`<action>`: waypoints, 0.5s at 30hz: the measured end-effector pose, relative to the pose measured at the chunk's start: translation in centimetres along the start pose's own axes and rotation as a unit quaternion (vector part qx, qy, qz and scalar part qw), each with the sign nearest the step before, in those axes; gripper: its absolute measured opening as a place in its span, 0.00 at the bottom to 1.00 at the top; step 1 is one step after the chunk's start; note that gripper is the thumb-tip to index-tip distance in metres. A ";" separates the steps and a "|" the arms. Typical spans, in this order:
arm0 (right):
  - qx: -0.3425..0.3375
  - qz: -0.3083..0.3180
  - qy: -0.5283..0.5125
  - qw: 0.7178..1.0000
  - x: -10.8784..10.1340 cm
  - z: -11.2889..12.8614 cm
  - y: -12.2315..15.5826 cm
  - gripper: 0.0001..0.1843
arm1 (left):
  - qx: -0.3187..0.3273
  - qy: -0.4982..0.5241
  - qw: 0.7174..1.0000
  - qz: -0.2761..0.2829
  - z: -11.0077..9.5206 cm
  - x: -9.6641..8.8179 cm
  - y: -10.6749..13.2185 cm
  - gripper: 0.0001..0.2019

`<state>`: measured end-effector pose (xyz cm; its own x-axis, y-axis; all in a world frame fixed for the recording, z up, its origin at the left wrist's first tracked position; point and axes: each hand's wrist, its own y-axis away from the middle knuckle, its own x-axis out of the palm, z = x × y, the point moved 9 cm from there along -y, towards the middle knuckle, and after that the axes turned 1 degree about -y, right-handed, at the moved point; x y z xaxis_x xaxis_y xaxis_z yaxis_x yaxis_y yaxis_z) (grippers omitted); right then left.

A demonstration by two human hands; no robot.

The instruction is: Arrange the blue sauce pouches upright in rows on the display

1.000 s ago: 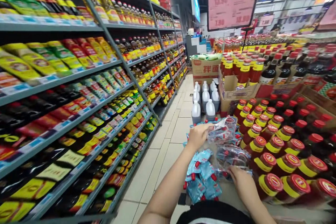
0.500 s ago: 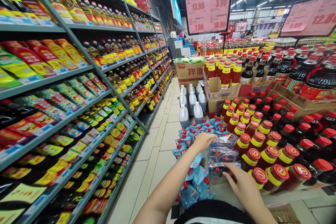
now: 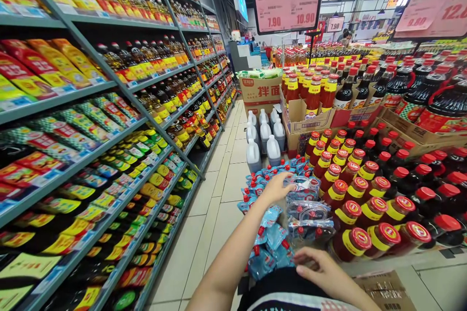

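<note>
My left hand (image 3: 278,188) reaches over the blue pouches with red caps (image 3: 270,214). Its thumb and fingers are a little apart, and nothing shows between them. Just right of its fingertips lies a clear plastic-wrapped pack (image 3: 304,188). Nearer to me is a second clear pack with a loop handle (image 3: 308,211), with blue and red pieces along its front. My right hand (image 3: 316,268) hovers below that pack, apart from it, fingers loosely bent and thumb away from them. It holds nothing.
Jars with red lids (image 3: 350,228) stand close on the right, dark bottles (image 3: 443,228) beyond them. Grey-white jugs (image 3: 253,153) and a cardboard box (image 3: 259,90) are ahead. A long shelf (image 3: 146,126) lines the left of the tiled aisle (image 3: 197,233).
My right hand has drawn back toward me from the pack with the loop handle. My left hand has shifted slightly left, off the farther pack. The view has tilted down a little.
</note>
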<state>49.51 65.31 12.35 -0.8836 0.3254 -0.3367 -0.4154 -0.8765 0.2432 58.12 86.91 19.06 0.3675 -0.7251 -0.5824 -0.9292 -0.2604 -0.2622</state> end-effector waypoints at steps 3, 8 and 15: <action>0.042 -0.023 0.025 0.999 1.3 -5.4 -1.4 0.26 | -0.109 0.062 0.945 -0.303 2.1 -4.3 4.2 0.09; 0.052 -0.046 -0.013 0.997 1.3 -10.0 -3.8 0.37 | -0.222 0.166 0.950 -0.145 6.0 3.4 7.1 0.16; 0.067 -0.085 0.099 0.989 0.6 -9.6 -5.0 0.37 | -0.218 0.220 0.950 -0.031 7.2 5.1 8.7 0.22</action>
<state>53.10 66.52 2.23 -0.7448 0.3766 -0.5509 -0.5910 -0.7555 0.2826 52.23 85.58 8.25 0.4597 -0.8711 -0.1729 -0.8692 -0.4813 0.1138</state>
